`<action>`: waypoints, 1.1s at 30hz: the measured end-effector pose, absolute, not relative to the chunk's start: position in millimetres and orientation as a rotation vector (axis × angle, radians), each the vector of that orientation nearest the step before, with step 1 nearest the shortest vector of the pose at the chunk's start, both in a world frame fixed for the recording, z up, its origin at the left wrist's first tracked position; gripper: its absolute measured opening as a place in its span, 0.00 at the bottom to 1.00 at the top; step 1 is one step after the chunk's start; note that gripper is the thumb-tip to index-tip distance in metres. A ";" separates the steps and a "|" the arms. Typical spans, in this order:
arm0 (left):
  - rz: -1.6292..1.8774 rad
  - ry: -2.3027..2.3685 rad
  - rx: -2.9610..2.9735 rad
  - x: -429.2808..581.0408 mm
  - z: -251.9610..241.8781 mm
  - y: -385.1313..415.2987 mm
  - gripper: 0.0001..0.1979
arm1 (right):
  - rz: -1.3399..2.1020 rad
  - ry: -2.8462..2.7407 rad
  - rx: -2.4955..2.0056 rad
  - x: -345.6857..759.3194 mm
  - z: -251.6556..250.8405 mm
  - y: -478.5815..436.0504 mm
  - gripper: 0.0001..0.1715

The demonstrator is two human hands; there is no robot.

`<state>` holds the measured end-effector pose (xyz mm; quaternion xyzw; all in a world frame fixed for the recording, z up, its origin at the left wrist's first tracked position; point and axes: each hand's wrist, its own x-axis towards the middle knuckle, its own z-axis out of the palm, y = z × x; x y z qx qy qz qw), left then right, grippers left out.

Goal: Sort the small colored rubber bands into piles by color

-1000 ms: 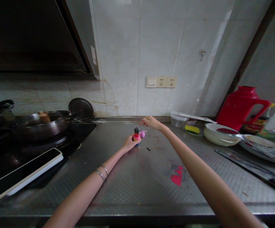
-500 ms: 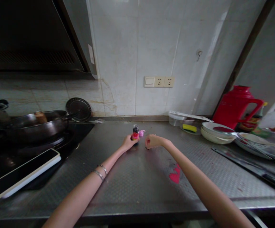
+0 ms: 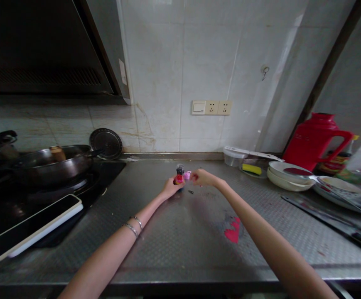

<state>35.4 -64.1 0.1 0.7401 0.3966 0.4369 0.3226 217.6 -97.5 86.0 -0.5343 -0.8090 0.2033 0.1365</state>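
My left hand [image 3: 170,188] is wrapped around a small glass bottle [image 3: 180,177] with dark contents and a red label. The bottle stands upright on the metal counter, its neck uncapped. Just right of it sits a small pink cap [image 3: 187,176]. The curled fingers of my right hand [image 3: 201,177] pinch at the cap's right edge; the fingertips are small and partly hidden. A small dark loop-like piece [image 3: 190,192] lies on the counter below the cap.
Left is a stove with a pan [image 3: 54,164] and a phone [image 3: 33,226]. To the right are a yellow sponge [image 3: 251,169], stacked bowls [image 3: 288,181], a red thermos [image 3: 311,139] and a long knife [image 3: 323,220]. A red heart-shaped patch [image 3: 232,231] marks the counter.
My right hand has risen from the counter surface toward the pink cap, leaving the small dark piece lying uncovered. My left hand still holds the bottle. The view has shifted slightly.
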 end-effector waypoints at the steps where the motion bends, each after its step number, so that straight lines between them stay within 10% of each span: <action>1: 1.151 1.043 1.954 35.2 0.1 -64.4 0.19 | 0.603 -2.296 -1.500 217.7 94.9 -93.0 0.13; 19: 1.133 1.014 1.917 35.9 -1.8 -61.4 0.18 | 0.690 -2.488 -1.709 202.6 52.4 -91.0 0.14; 33: 1.114 1.067 1.949 33.5 2.6 -68.7 0.18 | 0.632 -2.191 -1.246 196.1 153.3 -65.7 0.13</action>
